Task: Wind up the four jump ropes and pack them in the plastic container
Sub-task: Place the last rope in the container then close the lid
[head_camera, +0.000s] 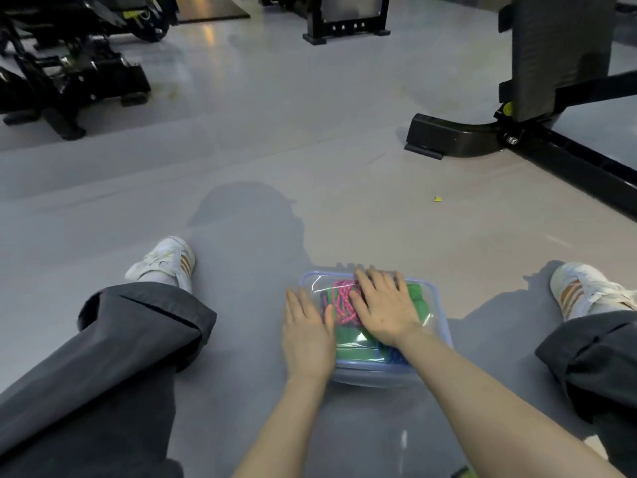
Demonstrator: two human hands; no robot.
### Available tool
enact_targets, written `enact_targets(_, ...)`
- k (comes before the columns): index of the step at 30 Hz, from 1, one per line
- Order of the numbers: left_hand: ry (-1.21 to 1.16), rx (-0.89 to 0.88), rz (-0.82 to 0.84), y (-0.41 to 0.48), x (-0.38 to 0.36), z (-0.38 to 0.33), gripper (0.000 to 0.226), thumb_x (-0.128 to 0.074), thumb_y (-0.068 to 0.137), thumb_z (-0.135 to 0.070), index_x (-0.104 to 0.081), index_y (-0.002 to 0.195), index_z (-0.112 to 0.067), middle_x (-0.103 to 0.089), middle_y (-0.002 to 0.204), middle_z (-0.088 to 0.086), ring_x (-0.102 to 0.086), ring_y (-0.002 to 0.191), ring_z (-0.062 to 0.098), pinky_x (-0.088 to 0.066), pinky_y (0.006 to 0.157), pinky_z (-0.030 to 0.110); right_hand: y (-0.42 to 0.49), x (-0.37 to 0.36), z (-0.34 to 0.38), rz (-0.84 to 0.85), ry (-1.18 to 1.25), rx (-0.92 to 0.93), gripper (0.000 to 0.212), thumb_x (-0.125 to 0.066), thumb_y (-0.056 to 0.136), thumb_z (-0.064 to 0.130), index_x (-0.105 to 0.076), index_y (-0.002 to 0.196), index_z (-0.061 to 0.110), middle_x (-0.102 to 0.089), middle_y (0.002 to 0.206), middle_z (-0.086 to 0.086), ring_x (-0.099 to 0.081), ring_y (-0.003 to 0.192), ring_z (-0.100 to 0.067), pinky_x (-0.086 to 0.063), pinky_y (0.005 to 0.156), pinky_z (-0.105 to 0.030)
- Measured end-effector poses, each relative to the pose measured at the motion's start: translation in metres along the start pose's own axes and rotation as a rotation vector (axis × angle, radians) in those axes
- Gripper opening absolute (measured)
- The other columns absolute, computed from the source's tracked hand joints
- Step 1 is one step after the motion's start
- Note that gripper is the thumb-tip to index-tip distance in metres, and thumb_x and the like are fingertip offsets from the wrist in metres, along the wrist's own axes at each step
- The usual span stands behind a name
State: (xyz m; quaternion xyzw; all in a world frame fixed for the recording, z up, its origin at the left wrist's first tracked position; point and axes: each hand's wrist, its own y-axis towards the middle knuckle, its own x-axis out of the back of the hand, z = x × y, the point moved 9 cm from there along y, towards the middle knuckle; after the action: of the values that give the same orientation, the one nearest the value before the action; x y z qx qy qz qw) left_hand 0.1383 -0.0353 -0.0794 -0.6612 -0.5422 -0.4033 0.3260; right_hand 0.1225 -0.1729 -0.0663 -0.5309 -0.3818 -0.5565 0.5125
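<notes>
Your left hand (306, 334) flat, fingers straight, on the lid (425, 320) at its left edge | right hand (382, 305) spread flat across its middle | container (372, 376) on the floor (248, 305) between your legs (113, 350), ropes (341, 303) inside | press along every edge so the rim seats evenly.

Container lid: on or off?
On. The clear lid covers the container, ropes showing through it; right hand flat on top, left hand at its edge. Sealed: cannot tell.
</notes>
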Motion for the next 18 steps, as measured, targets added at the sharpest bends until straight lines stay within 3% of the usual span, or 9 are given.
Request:
enact_targets(3, -0.085, 0.137, 0.165, 0.005, -0.012, -0.007, 0.056, -0.040, 0.085, -0.031, -0.061, 0.106, 0.017, -0.065, 0.095, 0.032, -0.067, 0.077, 0.042, -0.056, 0.062, 0.041, 0.001, -0.001, 0.003, -0.043, -0.015, -0.005, 0.088, 0.012, 0.074, 0.052, -0.021, 0.146, 0.016, -0.029, 0.149, -0.008, -0.019, 0.141, -0.022, -0.005, 0.116, -0.044)
enact_targets(6, -0.114, 0.189, 0.042, 0.012, 0.001, -0.015, 0.042, -0.059, 0.079, -0.018, -0.061, 0.101, 0.018, -0.062, 0.075, 0.027, -0.062, 0.060, 0.040, -0.053, 0.054, 0.035, 0.003, -0.002, 0.001, -0.056, -0.018, -0.016, 0.087, 0.011, 0.074, 0.052, -0.025, 0.144, 0.015, -0.035, 0.144, -0.010, -0.023, 0.139, -0.024, -0.006, 0.115, -0.044)
enact_targets(8, -0.110, 0.190, -0.033, 0.012, 0.010, -0.014, 0.035, -0.066, 0.076, -0.013, -0.061, 0.098, 0.014, -0.060, 0.071, 0.024, -0.060, 0.058, 0.039, -0.051, 0.052, 0.035, 0.004, -0.001, 0.000, -0.061, -0.022, -0.019, 0.086, 0.010, 0.074, 0.052, -0.028, 0.143, 0.016, -0.039, 0.139, -0.008, -0.028, 0.134, -0.024, -0.009, 0.113, -0.043)
enact_targets(12, -0.071, 0.192, -0.079, 0.013, 0.011, -0.013, 0.035, -0.034, 0.078, -0.025, -0.058, 0.080, 0.001, -0.055, 0.065, 0.018, -0.057, 0.053, 0.034, -0.045, 0.045, 0.030, 0.009, 0.005, -0.001, -0.100, -0.002, -0.040, 0.080, 0.001, 0.072, 0.052, -0.045, 0.126, 0.014, -0.051, 0.117, -0.008, -0.042, 0.114, -0.027, -0.022, 0.106, -0.040)
enact_targets(15, -0.080, 0.236, -0.140, 0.011, 0.013, -0.009, 0.042, -0.030, 0.078, -0.027, -0.060, 0.086, 0.002, -0.056, 0.069, 0.019, -0.058, 0.058, 0.035, -0.047, 0.046, 0.033, 0.014, 0.006, -0.001, -0.100, 0.008, -0.052, 0.075, 0.000, 0.069, 0.052, -0.047, 0.114, 0.015, -0.052, 0.112, -0.006, -0.043, 0.109, -0.025, -0.024, 0.101, -0.040)
enact_targets(18, -0.098, 0.258, -0.095, 0.011, 0.004, -0.006, 0.048, -0.028, 0.080, -0.028, -0.061, 0.093, 0.004, -0.058, 0.074, 0.019, -0.059, 0.063, 0.036, -0.048, 0.050, 0.035, 0.019, 0.004, -0.004, -0.085, 0.038, -0.063, 0.070, -0.001, 0.068, 0.053, -0.047, 0.108, 0.016, -0.053, 0.108, -0.004, -0.044, 0.106, -0.023, -0.024, 0.098, -0.040)
